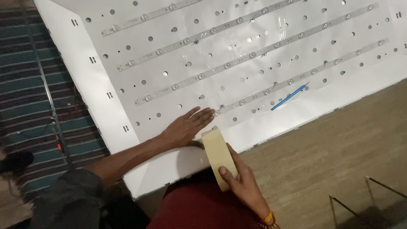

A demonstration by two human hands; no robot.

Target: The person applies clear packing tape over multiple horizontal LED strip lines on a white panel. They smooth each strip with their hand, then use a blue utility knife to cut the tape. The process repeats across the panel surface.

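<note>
White panel (106,97) was laid flat, light strips (237,59) run diagonally near-left to far-right. Tape roll (218,157) was gripped on edge by right hand (241,182), just right of left hand (186,126), pressed flat, fingers spread, at nearest strip's near end.

Wood-look floor (322,152), striped rug (25,80)
</note>
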